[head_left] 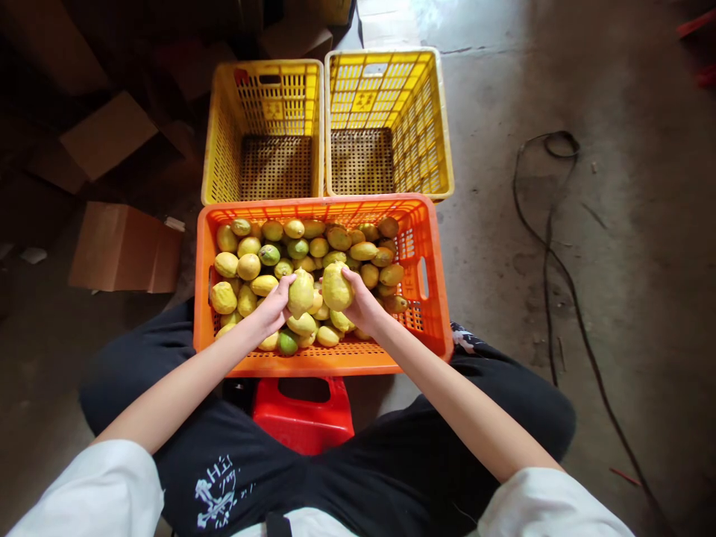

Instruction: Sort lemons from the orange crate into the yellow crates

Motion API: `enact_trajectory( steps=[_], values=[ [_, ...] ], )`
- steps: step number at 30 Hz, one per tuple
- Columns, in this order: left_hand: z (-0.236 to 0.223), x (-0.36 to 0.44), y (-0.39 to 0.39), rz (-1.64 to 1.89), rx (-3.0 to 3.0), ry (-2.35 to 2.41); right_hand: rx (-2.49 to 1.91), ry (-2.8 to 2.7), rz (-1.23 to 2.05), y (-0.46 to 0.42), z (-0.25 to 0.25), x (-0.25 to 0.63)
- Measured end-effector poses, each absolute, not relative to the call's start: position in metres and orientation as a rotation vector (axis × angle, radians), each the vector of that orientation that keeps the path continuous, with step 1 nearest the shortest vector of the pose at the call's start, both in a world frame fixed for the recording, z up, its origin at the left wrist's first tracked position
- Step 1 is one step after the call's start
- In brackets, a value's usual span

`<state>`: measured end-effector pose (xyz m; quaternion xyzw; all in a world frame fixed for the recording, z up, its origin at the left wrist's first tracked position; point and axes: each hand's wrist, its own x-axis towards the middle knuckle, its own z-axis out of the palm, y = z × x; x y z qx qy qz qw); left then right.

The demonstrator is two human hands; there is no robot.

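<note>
Left hand (278,302) grips yellow lemon (301,292), fingers closed round it; right hand (361,298) likewise grips plumper yellow lemon (338,286), skin slightly blotched. Both lemons above orange crate (313,365), side by side. Crate holds loose lemons (224,297), mostly yellow, few green. Two yellow crates (274,119) just beyond. Bare grey floor (481,224), dark cable (564,276) looping across. Room dim, cardboard box (126,246) off to left.

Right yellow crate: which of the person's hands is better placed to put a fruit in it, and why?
Probably the right hand: it holds a fruit and is nearer that crate than the left hand.
</note>
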<state>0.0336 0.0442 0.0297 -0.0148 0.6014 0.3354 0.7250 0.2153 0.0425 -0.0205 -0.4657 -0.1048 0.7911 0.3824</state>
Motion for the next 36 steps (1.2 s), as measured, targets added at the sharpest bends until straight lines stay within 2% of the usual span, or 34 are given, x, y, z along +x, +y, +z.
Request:
enact_trajectory(
  steps=[11,17,26,36],
  values=[
    [0.023,0.026,0.040,0.733,0.076,1.278,-1.178,-0.252,2.081,0.042,-0.017,0.216],
    [0.020,0.026,0.039,0.771,0.043,1.255,-1.217,-0.286,1.994,0.040,-0.017,0.216],
    [0.016,0.027,0.038,0.838,0.109,1.239,-1.244,-0.333,2.098,0.042,-0.005,0.216],
    [0.011,0.026,0.037,0.832,0.169,1.322,-1.241,-0.201,2.078,0.044,-0.007,0.213]
  ],
)
